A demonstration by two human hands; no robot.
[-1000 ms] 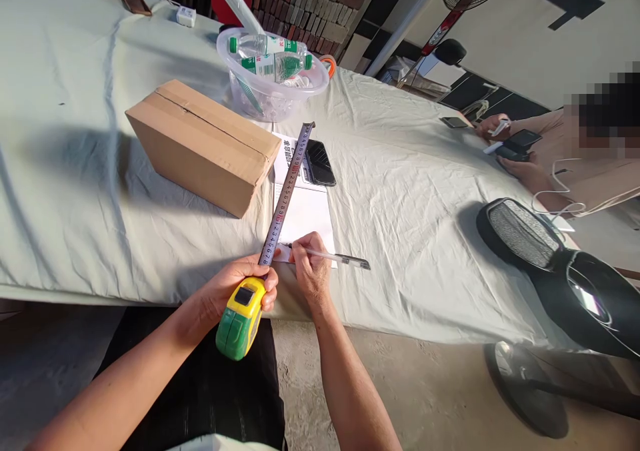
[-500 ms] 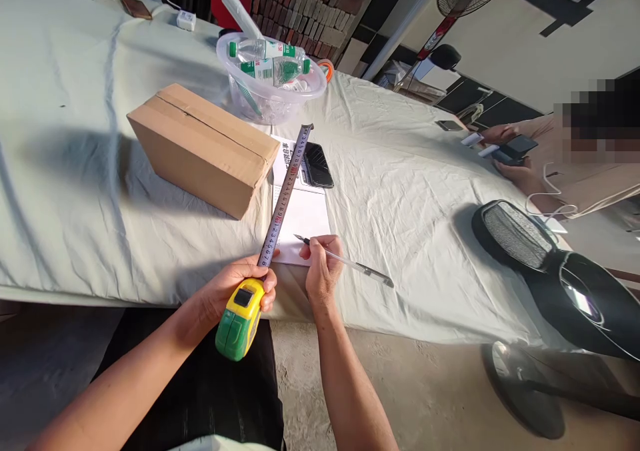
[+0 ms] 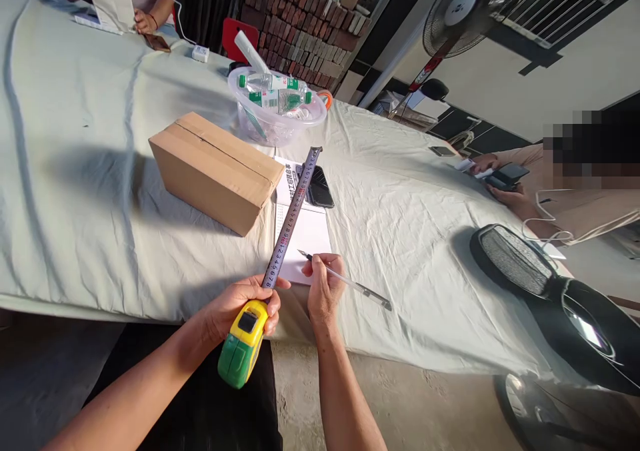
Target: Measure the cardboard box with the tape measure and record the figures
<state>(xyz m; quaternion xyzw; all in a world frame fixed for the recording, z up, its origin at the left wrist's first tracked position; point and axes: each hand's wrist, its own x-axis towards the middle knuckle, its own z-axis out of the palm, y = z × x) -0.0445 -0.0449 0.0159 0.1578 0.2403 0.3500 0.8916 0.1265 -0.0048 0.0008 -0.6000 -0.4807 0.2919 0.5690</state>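
Observation:
My left hand (image 3: 227, 310) is closed round a yellow and green tape measure (image 3: 241, 344) at the table's near edge. Its blade (image 3: 294, 214) runs out over a white sheet of paper (image 3: 306, 232) toward the far side, its end above a black phone (image 3: 319, 186). My right hand (image 3: 324, 288) pinches a clear pen (image 3: 345, 280), tip pointing left just above the paper's near end. A sealed cardboard box (image 3: 216, 170) lies to the left of the blade.
A clear plastic bowl (image 3: 273, 116) holding water bottles stands behind the box. A pale cloth (image 3: 90, 171) covers the table. Another person's hands (image 3: 500, 181) hold phones at the right. A black fan head (image 3: 560, 291) lies at the right edge. Someone else's hand (image 3: 145, 21) rests at the far left.
My right hand drew back from the paper beside the blade and lifted the pen tip off it. The view tilted up a little; the left hand and tape measure kept still.

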